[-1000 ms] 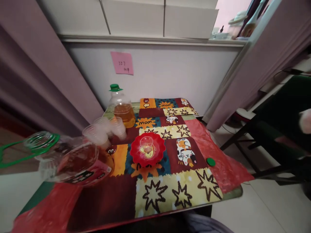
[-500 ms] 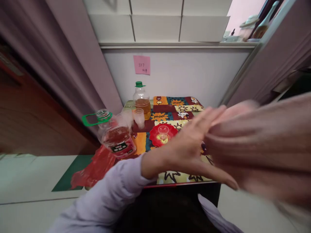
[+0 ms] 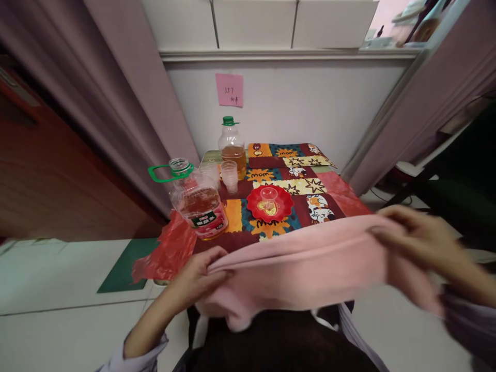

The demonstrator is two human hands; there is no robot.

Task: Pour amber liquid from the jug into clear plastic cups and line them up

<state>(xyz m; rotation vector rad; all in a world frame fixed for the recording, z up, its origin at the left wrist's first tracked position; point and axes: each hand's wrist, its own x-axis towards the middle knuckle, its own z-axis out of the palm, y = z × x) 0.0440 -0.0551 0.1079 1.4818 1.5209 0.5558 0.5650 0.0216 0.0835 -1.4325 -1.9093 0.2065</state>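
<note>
A pink cloth is stretched between my two hands, low over the table's near edge and my lap. Its kind, towel or garment, I cannot make out. My left hand pinches one end, thumb on top. My right hand grips the other end, where a loose corner hangs down. Past the cloth lies a red scalloped plate with a small clear cup on it. Closest to my left hand is a large jug of reddish drink, uncapped, with a green handle.
Stacked clear plastic cups stand beside a green-capped jug of amber drink. A patterned mat covers the table. Red plastic sheeting hangs off its left side. A pink note is on the wall behind.
The pink cloth has come from the right to in front of me and is spread out. My left hand moved left and took hold of its end. The view shifted slightly.
</note>
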